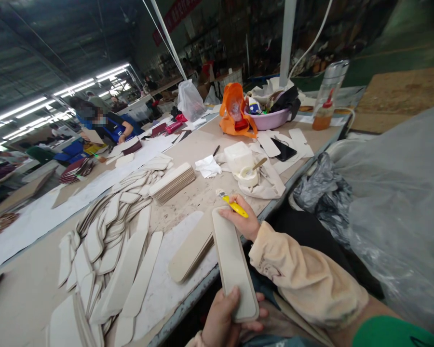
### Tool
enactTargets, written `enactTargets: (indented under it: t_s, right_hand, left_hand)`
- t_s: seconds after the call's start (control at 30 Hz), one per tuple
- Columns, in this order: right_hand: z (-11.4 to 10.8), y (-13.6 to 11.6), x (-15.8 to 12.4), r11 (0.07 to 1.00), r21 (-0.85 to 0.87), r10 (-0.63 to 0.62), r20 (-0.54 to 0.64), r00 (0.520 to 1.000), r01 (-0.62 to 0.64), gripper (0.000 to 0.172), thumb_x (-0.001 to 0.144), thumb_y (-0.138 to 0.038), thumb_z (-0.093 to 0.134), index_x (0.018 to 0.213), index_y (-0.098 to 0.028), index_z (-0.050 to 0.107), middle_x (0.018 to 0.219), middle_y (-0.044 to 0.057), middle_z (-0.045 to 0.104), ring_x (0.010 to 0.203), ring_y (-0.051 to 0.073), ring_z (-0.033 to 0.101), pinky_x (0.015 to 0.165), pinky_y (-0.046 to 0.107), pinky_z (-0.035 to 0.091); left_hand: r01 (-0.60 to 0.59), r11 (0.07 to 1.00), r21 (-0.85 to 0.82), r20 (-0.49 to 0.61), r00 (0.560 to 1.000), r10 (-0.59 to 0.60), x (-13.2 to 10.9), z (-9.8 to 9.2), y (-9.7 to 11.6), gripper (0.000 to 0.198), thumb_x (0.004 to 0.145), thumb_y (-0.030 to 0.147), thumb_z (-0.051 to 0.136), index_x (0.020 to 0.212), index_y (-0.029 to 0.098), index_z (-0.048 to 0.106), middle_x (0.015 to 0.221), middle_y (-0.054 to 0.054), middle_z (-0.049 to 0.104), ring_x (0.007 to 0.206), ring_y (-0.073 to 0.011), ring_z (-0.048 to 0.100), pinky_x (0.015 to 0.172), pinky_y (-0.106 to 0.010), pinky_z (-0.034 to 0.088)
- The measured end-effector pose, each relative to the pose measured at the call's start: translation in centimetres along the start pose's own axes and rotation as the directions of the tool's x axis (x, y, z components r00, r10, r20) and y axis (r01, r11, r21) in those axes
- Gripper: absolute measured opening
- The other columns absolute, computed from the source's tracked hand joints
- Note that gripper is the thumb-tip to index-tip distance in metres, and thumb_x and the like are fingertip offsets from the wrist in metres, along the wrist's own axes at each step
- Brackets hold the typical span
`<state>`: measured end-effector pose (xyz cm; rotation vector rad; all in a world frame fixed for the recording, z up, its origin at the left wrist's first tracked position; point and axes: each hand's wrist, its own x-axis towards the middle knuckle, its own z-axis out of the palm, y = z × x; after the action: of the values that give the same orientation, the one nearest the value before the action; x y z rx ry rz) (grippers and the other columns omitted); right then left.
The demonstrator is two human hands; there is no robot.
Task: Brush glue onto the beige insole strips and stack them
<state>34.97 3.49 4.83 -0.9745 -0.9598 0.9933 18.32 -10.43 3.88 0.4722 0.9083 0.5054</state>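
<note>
My left hand [224,315] grips the near end of a long, pale panel with rounded corners [235,265], thumb on its face and fingers beneath. My right hand [248,217] is closed around a yellow-handled brush [237,207], its bristles pointing away to the left. The thumb of that hand also rests on the far end of the panel. The panel is tilted in front of the table edge. Just left of it lies a small stack of similar panels [190,248] on white paper. An open tub of whitish paste [248,176] with a stick in it stands beyond my right hand.
Loose pale pieces [108,241] heap on the left of the table, beside a neat stack [173,183]. Farther back are a crumpled tissue [208,166], phone [284,150], orange bag [235,111], purple basin [269,119] and glue bottle [322,115]. A co-worker [110,127] sits across.
</note>
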Motion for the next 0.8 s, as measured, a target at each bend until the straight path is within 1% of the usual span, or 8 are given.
enactTargets:
  t_s: [0.1,0.2,0.3,0.4,0.53,0.7,0.8]
  right_hand:
    - [-0.24,0.11,0.16,1.000,0.001,0.005,0.001,1.000,-0.005,0.037,0.073,-0.040,0.070,0.089,-0.025,0.041,0.069,-0.007,0.039,0.060,0.012,0.038,0.056,0.024,0.033]
    - [-0.57,0.12,0.32,0.997,-0.071,-0.025,-0.004,1.000,0.024,0.037,0.072,-0.040,0.071,0.089,-0.025,0.042,0.069,-0.007,0.040,0.061,0.012,0.039,0.057,0.024,0.033]
    - [-0.80,0.17,0.40,0.990,-0.132,-0.045,-0.012,0.999,0.043,0.036,0.072,-0.041,0.071,0.088,-0.025,0.043,0.068,-0.006,0.039,0.061,0.012,0.038,0.058,0.024,0.032]
    - [-0.86,0.28,0.39,0.990,-0.128,-0.054,-0.012,0.998,0.052,0.036,0.073,-0.039,0.072,0.089,-0.025,0.042,0.069,-0.007,0.039,0.061,0.012,0.037,0.058,0.024,0.032]
    - [-0.87,0.37,0.34,0.989,-0.138,-0.060,-0.015,0.998,0.057,0.036,0.073,-0.038,0.072,0.089,-0.025,0.043,0.069,-0.006,0.039,0.061,0.012,0.037,0.058,0.024,0.032]
    - [-0.93,0.19,0.25,0.983,-0.168,-0.076,-0.011,0.997,0.073,0.035,0.073,-0.039,0.071,0.089,-0.025,0.043,0.068,-0.007,0.039,0.059,0.012,0.037,0.057,0.024,0.032]
    - [-0.90,-0.04,0.19,0.985,-0.169,-0.047,-0.012,0.999,0.044,0.035,0.072,-0.039,0.072,0.088,-0.024,0.043,0.067,-0.007,0.039,0.058,0.011,0.036,0.056,0.024,0.031]
  left_hand:
    - [-0.036,0.999,-0.010,-0.017,0.999,0.036,-0.41,0.41,0.34,0.043,0.078,0.040,0.068,0.104,0.006,0.063,0.103,-0.023,0.070,0.085,-0.0306,0.071,0.059,-0.030,0.059]
    - [-0.034,0.999,0.034,-0.025,0.999,0.035,-0.56,0.51,0.37,0.044,0.075,0.034,0.072,0.106,0.005,0.063,0.106,-0.023,0.069,0.088,-0.0319,0.070,0.062,-0.031,0.059]
    - [-0.027,0.997,0.066,-0.034,0.999,0.029,-0.52,0.39,0.18,0.046,0.074,0.035,0.073,0.108,0.006,0.063,0.107,-0.022,0.069,0.089,-0.0319,0.070,0.062,-0.031,0.059]
    - [-0.022,0.995,0.092,-0.047,0.999,0.026,-0.50,0.32,0.14,0.046,0.073,0.036,0.074,0.106,0.006,0.063,0.106,-0.021,0.070,0.088,-0.0316,0.070,0.063,-0.032,0.059]
    - [-0.007,0.995,0.097,-0.038,0.999,0.011,-0.55,0.39,0.35,0.047,0.072,0.037,0.075,0.106,0.008,0.063,0.104,-0.020,0.071,0.087,-0.0313,0.071,0.064,-0.034,0.059]
    - [-0.009,0.995,0.101,-0.044,0.999,0.014,-0.52,0.43,0.20,0.046,0.071,0.037,0.076,0.104,0.007,0.064,0.103,-0.019,0.071,0.086,-0.0300,0.071,0.063,-0.031,0.059]
    - [-0.012,0.997,0.076,-0.041,0.999,0.015,-0.40,0.25,-0.12,0.045,0.072,0.037,0.075,0.103,0.007,0.063,0.102,-0.019,0.071,0.086,-0.0298,0.071,0.062,-0.030,0.059]
